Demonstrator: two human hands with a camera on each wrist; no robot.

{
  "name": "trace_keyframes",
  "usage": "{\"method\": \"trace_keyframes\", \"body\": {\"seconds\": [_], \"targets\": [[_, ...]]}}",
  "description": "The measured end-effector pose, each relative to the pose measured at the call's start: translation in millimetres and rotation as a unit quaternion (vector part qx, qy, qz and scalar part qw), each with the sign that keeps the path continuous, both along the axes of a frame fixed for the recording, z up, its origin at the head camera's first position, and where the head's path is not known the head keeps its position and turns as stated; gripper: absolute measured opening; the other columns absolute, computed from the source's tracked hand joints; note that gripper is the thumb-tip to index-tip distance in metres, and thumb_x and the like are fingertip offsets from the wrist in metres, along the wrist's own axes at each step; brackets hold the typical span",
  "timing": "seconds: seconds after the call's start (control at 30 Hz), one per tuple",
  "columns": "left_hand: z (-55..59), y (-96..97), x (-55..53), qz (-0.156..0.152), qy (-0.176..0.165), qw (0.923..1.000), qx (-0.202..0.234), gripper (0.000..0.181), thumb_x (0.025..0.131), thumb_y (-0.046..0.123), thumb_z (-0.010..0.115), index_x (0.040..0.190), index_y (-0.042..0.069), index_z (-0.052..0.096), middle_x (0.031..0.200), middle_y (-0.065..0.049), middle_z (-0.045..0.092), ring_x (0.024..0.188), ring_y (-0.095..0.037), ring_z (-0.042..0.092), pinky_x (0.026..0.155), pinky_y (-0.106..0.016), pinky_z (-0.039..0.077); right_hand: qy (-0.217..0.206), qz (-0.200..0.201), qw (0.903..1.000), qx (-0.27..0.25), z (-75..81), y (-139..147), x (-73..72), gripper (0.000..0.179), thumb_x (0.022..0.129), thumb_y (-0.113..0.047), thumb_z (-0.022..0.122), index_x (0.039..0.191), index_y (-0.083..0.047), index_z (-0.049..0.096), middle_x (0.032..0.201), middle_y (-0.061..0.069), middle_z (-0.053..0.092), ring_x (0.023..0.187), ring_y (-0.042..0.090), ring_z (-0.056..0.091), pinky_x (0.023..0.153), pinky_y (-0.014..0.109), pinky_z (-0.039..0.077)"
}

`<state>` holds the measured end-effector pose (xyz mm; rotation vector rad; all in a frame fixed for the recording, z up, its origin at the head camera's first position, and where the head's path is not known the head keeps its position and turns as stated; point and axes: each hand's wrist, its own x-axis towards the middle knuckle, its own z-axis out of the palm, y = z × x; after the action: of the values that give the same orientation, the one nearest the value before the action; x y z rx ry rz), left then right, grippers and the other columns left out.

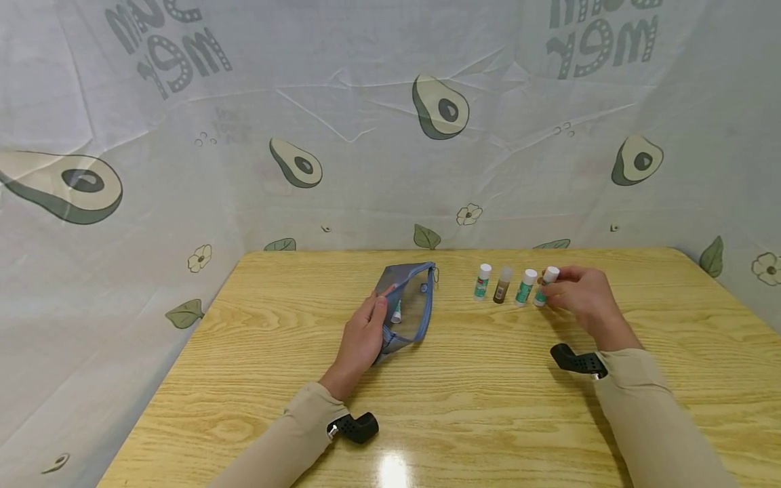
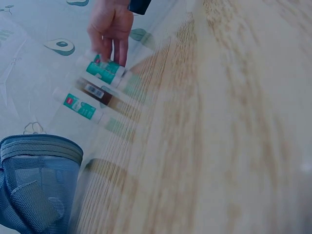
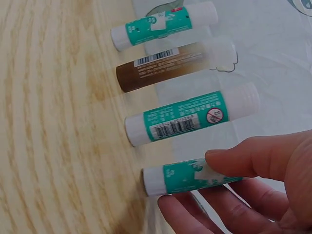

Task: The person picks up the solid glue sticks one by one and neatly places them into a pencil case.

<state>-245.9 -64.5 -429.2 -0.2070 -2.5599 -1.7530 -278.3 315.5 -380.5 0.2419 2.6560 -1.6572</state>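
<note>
My left hand [image 1: 361,337] grips a blue-grey mesh zipper pouch [image 1: 417,318] by its left side, thumb at the rim. The pouch's mouth gapes toward the right, and a white-and-green glue stick [image 1: 396,312] shows inside. On the right, my right hand [image 1: 579,296] pinches a green-and-white glue stick [image 3: 185,176] between thumb and fingers, its white base close to the tabletop. It is the rightmost of a row. Beside it stand another green glue stick [image 3: 185,117], a brown glue stick with a clear cap [image 3: 165,63], and a further green one [image 3: 158,25].
The wood-grain table [image 1: 476,400] reaches back to a pale curtain [image 1: 366,203] printed with avocados and leaves. Black wrist-camera mounts sit at both sleeves, the left one [image 1: 356,428] low over the table and the right one [image 1: 576,361] beside the right wrist.
</note>
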Motion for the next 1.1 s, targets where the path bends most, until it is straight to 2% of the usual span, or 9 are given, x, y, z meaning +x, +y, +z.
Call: {"method": "trace_keyframes", "body": {"seconds": [0.13, 0.33, 0.4, 0.47, 0.57, 0.67, 0.8, 0.93, 1.1], "targets": [[1.1, 0.4, 0.8, 0.002, -0.004, 1.0000, 0.000, 0.047, 0.116, 0.044, 0.036, 0.158, 0.032, 0.052, 0.176, -0.015, 0.027, 0.164, -0.039, 0.023, 0.130, -0.063, 0.026, 0.000, -0.006, 1.0000, -0.002, -2.6, -0.8, -0.2, 0.063, 0.106, -0.010, 0.060, 0.158, 0.015, 0.035, 0.160, 0.036, 0.043, 0.112, 0.007, 0.062, 0.087, 0.018, 0.061], [1.4, 0.3, 0.6, 0.001, 0.004, 1.0000, -0.003, 0.047, 0.117, 0.044, 0.035, 0.158, 0.032, 0.053, 0.175, -0.017, 0.028, 0.163, -0.040, 0.024, 0.131, -0.063, 0.025, 0.044, -0.039, 0.9981, -0.017, -2.7, -5.1, -0.5, 0.059, 0.107, -0.011, 0.060, 0.158, 0.011, 0.040, 0.156, 0.031, 0.051, 0.098, -0.012, 0.058, 0.087, 0.016, 0.061], [1.7, 0.1, 0.5, -0.001, 0.007, 1.0000, -0.003, 0.047, 0.117, 0.044, 0.034, 0.158, 0.032, 0.053, 0.175, -0.017, 0.028, 0.163, -0.040, 0.025, 0.131, -0.063, 0.025, 0.061, -0.054, 0.9965, -0.020, -1.1, -6.8, 0.1, 0.058, 0.107, -0.013, 0.062, 0.158, 0.010, 0.042, 0.142, 0.023, 0.063, 0.095, -0.014, 0.059, 0.086, 0.014, 0.061], [2.2, -0.1, 0.6, -0.002, 0.009, 0.9999, -0.003, 0.047, 0.117, 0.044, 0.034, 0.158, 0.032, 0.052, 0.175, -0.018, 0.029, 0.163, -0.040, 0.025, 0.131, -0.063, 0.025, 0.077, -0.066, 0.9947, -0.020, 1.3, -8.5, 0.8, 0.059, 0.107, -0.015, 0.064, 0.157, 0.008, 0.044, 0.125, 0.007, 0.070, 0.093, -0.015, 0.060, 0.084, 0.013, 0.060], [2.3, -0.3, 0.9, -0.003, 0.008, 1.0000, -0.003, 0.047, 0.117, 0.045, 0.034, 0.158, 0.032, 0.052, 0.175, -0.017, 0.028, 0.163, -0.040, 0.025, 0.131, -0.063, 0.025, 0.091, -0.078, 0.9927, -0.016, 5.4, -10.8, 1.7, 0.059, 0.106, -0.019, 0.066, 0.157, 0.006, 0.046, 0.103, -0.019, 0.063, 0.090, -0.016, 0.062, 0.082, 0.012, 0.060], [1.7, -0.2, 0.8, -0.002, 0.009, 1.0000, -0.002, 0.047, 0.117, 0.045, 0.034, 0.158, 0.033, 0.053, 0.175, -0.017, 0.028, 0.163, -0.039, 0.025, 0.130, -0.063, 0.027, 0.105, -0.085, 0.9908, -0.014, 9.2, -13.1, 2.4, 0.059, 0.106, -0.018, 0.066, 0.156, 0.005, 0.047, 0.093, -0.029, 0.061, 0.086, -0.016, 0.062, 0.079, 0.011, 0.059], [0.7, -0.2, 0.7, 0.002, 0.011, 0.9999, -0.001, 0.046, 0.117, 0.044, 0.035, 0.157, 0.033, 0.054, 0.175, -0.017, 0.029, 0.163, -0.039, 0.025, 0.130, -0.062, 0.027, 0.125, -0.098, 0.9871, -0.021, 13.7, -16.4, 3.5, 0.057, 0.105, -0.018, 0.067, 0.154, 0.004, 0.049, 0.087, -0.033, 0.061, 0.083, -0.016, 0.063, 0.076, 0.009, 0.059], [-0.2, -0.7, 0.6, 0.003, 0.011, 0.9999, -0.003, 0.046, 0.117, 0.044, 0.036, 0.157, 0.032, 0.054, 0.174, -0.017, 0.030, 0.163, -0.039, 0.026, 0.130, -0.063, 0.027, 0.140, -0.115, 0.9833, -0.015, 19.8, -20.4, 5.7, 0.058, 0.104, -0.022, 0.068, 0.155, 0.000, 0.051, 0.089, -0.033, 0.060, 0.085, -0.016, 0.062, 0.075, 0.007, 0.057], [-1.0, -1.0, 0.9, 0.001, 0.010, 0.9999, -0.005, 0.047, 0.117, 0.044, 0.035, 0.158, 0.030, 0.053, 0.174, -0.017, 0.030, 0.162, -0.038, 0.028, 0.121, -0.058, 0.037, 0.148, -0.127, 0.9808, 0.001, 28.1, -26.0, 9.4, 0.057, 0.104, -0.027, 0.069, 0.155, -0.006, 0.054, 0.094, -0.030, 0.059, 0.088, -0.014, 0.061, 0.075, 0.007, 0.055]]}}
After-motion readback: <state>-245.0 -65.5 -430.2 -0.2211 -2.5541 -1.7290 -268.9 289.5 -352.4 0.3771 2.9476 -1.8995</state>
